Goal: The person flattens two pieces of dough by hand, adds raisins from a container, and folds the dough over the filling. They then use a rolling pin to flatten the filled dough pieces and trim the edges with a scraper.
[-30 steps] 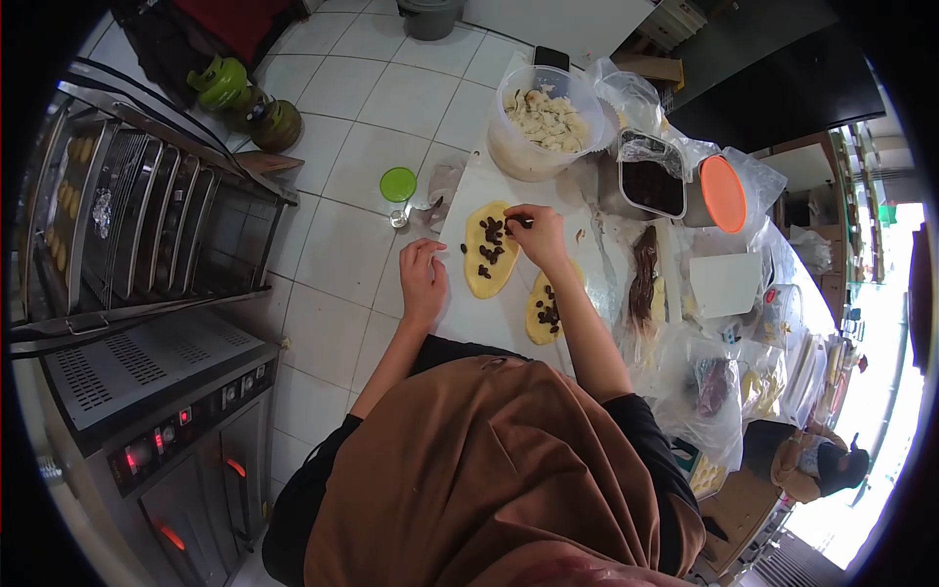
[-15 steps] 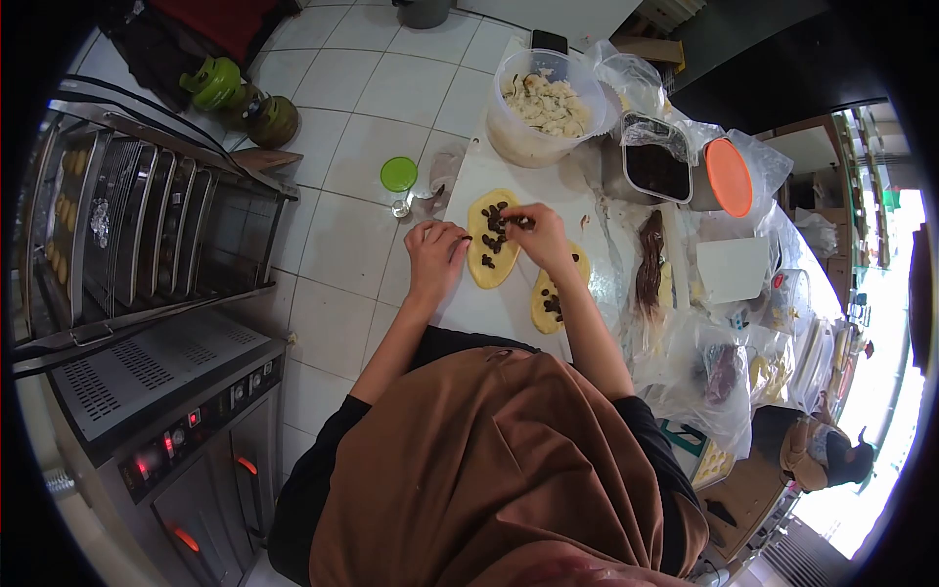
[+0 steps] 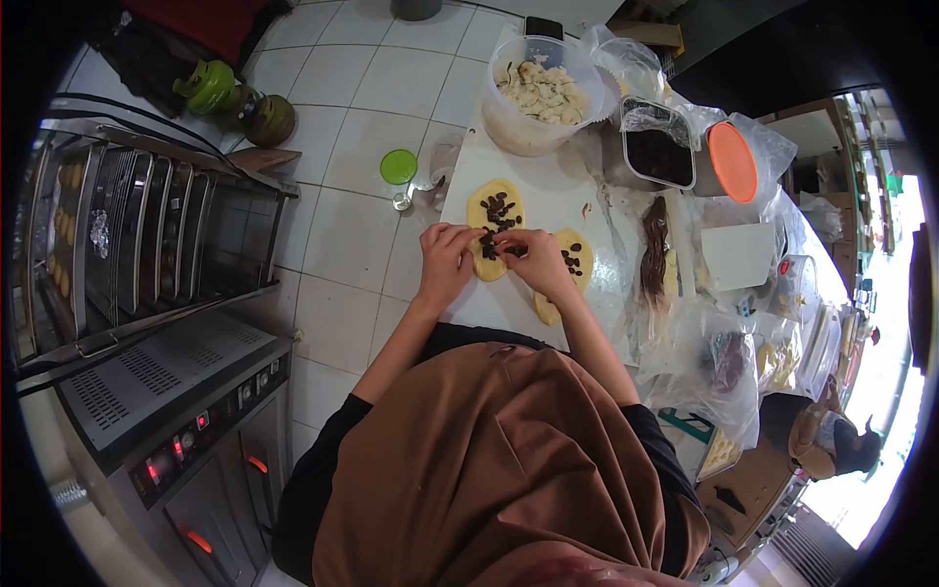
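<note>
Dough oval (image 3: 494,213) dotted with dark filling lies on the white bench (image 3: 548,186). Left hand (image 3: 445,262) and right hand (image 3: 533,259) pinch its near end; a 2nd oval (image 3: 572,262) lies just beside.

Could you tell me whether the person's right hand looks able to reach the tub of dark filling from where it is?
Probably yes: the right hand is on the dough, and only bare board lies toward the tub.

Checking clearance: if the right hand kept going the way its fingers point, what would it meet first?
Likely the left hand: the right hand points left across the near end of the dough, fingertips almost meeting; depth is unclear.
</note>
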Demonstrator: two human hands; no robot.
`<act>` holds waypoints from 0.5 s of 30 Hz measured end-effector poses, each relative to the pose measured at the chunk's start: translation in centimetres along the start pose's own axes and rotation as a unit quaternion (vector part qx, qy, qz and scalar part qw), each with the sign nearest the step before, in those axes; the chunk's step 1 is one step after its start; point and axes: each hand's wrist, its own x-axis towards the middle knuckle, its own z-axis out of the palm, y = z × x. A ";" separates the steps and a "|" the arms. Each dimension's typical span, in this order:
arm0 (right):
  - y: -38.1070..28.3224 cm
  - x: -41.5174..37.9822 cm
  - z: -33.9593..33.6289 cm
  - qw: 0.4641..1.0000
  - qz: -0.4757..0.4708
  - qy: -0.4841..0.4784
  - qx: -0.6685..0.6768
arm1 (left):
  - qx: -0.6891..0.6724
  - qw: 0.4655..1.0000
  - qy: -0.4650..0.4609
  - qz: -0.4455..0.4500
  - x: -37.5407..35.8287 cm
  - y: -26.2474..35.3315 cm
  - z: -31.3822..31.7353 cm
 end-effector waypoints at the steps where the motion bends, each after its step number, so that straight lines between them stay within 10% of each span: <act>1: -0.2 0.2 -0.2 1.000 0.004 -0.004 0.013 | -0.001 1.000 -0.007 0.007 -0.2 0.2 -0.1; 15: 0.4 2.5 -0.8 0.997 -0.040 0.046 0.053 | 0.068 0.997 0.003 0.036 -0.9 0.8 -0.2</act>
